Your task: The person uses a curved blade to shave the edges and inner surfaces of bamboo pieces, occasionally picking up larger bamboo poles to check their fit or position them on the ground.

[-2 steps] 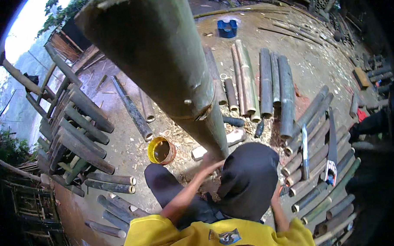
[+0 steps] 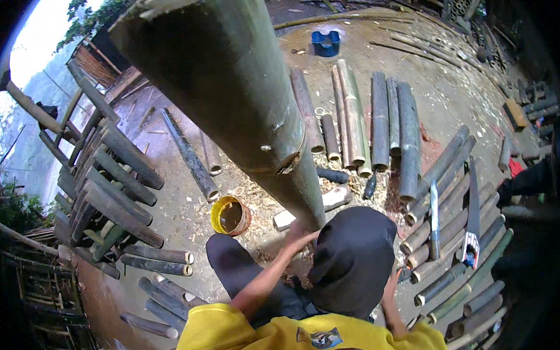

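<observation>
A thick green-grey bamboo pole (image 2: 246,102) rises steeply toward me, its wide cut end at the upper left and its narrow foot beside my right knee. My left hand (image 2: 302,231) is closed against the foot of this pole. The fingers are slightly blurred and partly behind the bamboo. My right hand (image 2: 390,282) is low beside the right knee (image 2: 356,259), which covers most of its fingers. A small orange-and-dark object (image 2: 405,273) shows close to it; whether the hand holds it is unclear.
A yellow-and-orange bucket (image 2: 231,216) with brown liquid stands left of the pole. Pale wood (image 2: 330,199) lies behind the pole's foot among shavings. Bamboo tubes (image 2: 408,139) lie ahead, left and right. A handsaw (image 2: 472,211) rests on the right pile. A blue container (image 2: 326,44) stands farther off.
The whole view has shifted very slightly, and the pole's upper end sits a little differently in it. Both hands stay in the same places.
</observation>
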